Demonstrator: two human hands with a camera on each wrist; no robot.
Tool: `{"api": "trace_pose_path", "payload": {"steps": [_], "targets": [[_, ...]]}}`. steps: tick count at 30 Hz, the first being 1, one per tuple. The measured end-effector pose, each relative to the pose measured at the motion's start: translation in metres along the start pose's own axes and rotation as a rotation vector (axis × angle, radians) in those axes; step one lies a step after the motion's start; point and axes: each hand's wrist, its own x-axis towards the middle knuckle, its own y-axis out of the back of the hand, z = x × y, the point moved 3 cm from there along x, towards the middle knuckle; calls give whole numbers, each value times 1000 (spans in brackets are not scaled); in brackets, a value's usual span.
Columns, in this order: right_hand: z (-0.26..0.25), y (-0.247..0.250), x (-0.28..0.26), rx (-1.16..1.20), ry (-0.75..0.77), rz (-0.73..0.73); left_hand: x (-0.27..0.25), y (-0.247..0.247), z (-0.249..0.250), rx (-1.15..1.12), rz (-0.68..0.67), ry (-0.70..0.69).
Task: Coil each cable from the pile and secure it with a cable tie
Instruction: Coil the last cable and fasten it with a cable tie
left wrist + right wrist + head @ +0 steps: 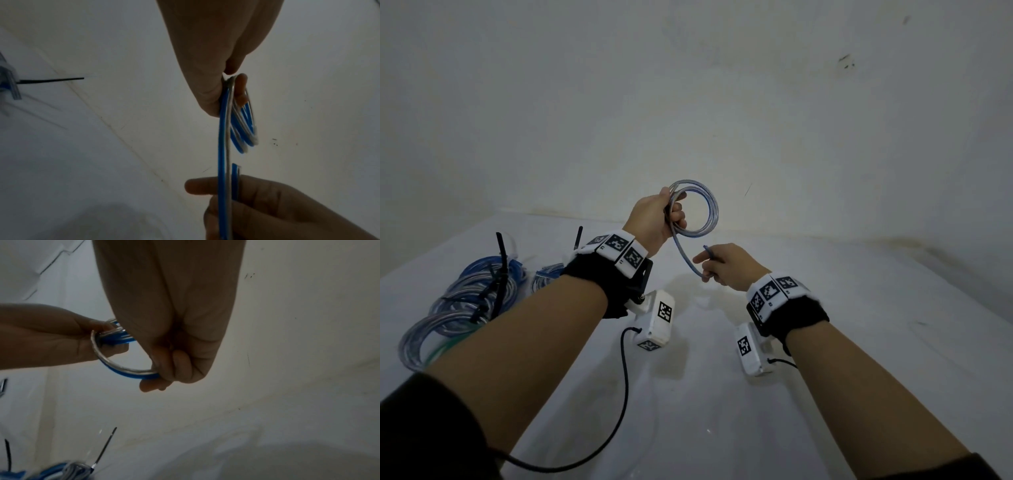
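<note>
Hands [654, 219] [726, 265] grip cable [702, 212]; markings seemingly unreadable.

You are holding one blue-and-clear cable [697, 209] between two hands; several tied coils [465, 301] (exact count unclear) are lying on one white table [859, 342].

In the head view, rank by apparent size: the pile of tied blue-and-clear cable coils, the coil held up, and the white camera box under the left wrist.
1. Pile of tied blue-and-clear cable coils.
2. and 3. Held blue-and-clear coil and white camera box: alike; the box sits nearer the camera.
</note>
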Motion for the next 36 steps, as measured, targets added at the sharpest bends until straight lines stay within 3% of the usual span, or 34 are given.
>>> {"api": "trace_pose_path", "payload": {"steps": [7, 10, 14, 17, 22, 26, 32, 36], "targets": [[13, 13, 0, -206, -14, 15, -4, 5, 1, 235, -73, 59], [20, 21, 0, -194, -63, 65, -5, 9, 1, 206, -100, 73], [32, 30, -1, -66, -156, 151, -7, 12, 3, 105, -132, 90], [31, 36, 5, 110, -170, 282, -10, 9, -4, 193, -163, 175], [11, 39, 10, 357, -95, 335, -9, 1, -11, 486, -160, 165], [-5, 40, 5, 393, 40, 346, -9, -4, -9, 664, -175, 161], [-16, 38, 2, 311, 219, 332, -11, -8, -14, 776, -257, 152], [-15, 33, -1, 182, 250, 296, -11, -8, -15, 785, -200, 89]]}}
